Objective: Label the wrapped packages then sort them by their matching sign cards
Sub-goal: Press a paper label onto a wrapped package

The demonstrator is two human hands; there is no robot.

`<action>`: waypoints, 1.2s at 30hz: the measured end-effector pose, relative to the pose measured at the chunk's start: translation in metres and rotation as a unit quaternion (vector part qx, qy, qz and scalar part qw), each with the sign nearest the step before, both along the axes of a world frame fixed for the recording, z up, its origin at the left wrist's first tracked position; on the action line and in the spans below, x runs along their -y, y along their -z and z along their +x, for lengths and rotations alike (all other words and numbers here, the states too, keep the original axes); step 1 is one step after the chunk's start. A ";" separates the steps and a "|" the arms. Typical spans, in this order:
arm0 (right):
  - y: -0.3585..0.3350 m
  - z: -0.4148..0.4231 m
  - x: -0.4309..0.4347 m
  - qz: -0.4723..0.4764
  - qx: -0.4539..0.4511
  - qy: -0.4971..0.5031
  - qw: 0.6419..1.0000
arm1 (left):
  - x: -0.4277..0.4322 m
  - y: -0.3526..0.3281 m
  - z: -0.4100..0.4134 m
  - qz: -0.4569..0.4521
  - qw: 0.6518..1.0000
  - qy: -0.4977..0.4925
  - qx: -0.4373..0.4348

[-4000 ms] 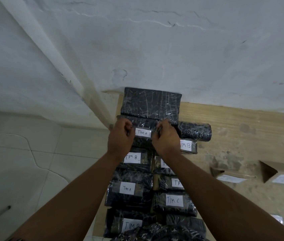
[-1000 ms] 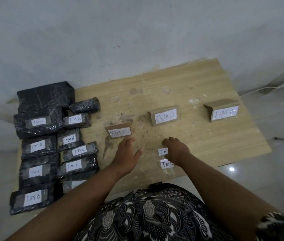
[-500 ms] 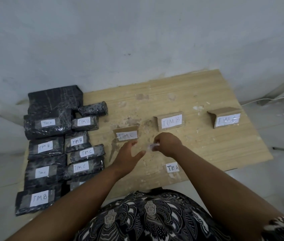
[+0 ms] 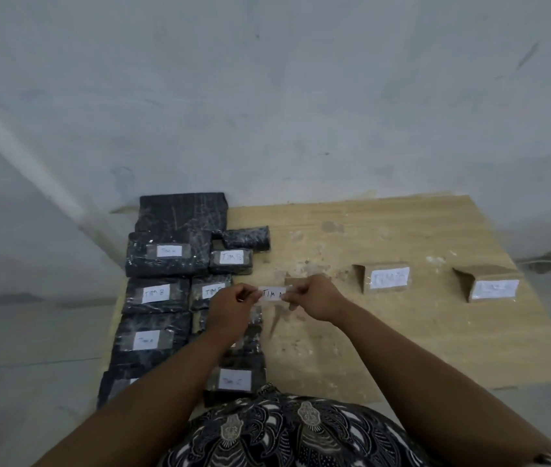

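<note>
Black-and-white patterned fabric [image 4: 301, 433] is seen nearest, at the bottom edge, with both forearms stretched out over it. Wrapped packages [image 4: 156, 294] in dark plastic are laid in two columns along the left side of the wooden table [image 4: 419, 348]. Several in the inner column are covered by the left forearm [image 4: 166, 382]. A near package marked TIM C [image 4: 235, 380] is left showing just beyond the fabric.

Further out, the left hand [image 4: 230, 308] and the right hand [image 4: 314, 298] are raised above the table. A white paper label [image 4: 272, 294] is pinched between them, one end in each hand's fingertips. Only "TIM" and part of a further letter can be read on it.

One brown sign card [image 4: 296, 281] is almost wholly hidden behind the label and the right hand. To the right, a sign card reading TIM B [image 4: 387, 278] is stood well apart from the hands. A third sign card [image 4: 493, 288], its writing too blurred to read, is placed near the table's right edge.

At the far end of the columns, a small unlabelled roll [image 4: 247, 237] and a large unlabelled flat package [image 4: 181, 210] are set close to the pale wall [image 4: 267, 96]. Grey floor [image 4: 31, 348] is seen to the left of the table.
</note>
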State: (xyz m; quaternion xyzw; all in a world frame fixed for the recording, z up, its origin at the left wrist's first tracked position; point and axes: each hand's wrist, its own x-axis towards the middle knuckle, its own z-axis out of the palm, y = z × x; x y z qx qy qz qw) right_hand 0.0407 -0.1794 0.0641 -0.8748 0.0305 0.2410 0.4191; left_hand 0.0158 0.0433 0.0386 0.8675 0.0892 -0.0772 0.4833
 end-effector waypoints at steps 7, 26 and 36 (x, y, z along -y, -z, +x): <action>-0.014 0.021 -0.086 0.039 -0.021 0.041 0.998 | -0.077 -0.012 0.004 0.010 0.999 -0.038 0.006; -0.002 0.075 -0.167 0.072 -0.022 0.067 0.995 | -0.158 -0.001 0.045 0.038 0.993 -0.108 0.025; 0.002 0.149 -0.111 0.075 -0.017 0.223 0.972 | -0.157 0.007 0.130 0.025 0.977 -0.210 0.034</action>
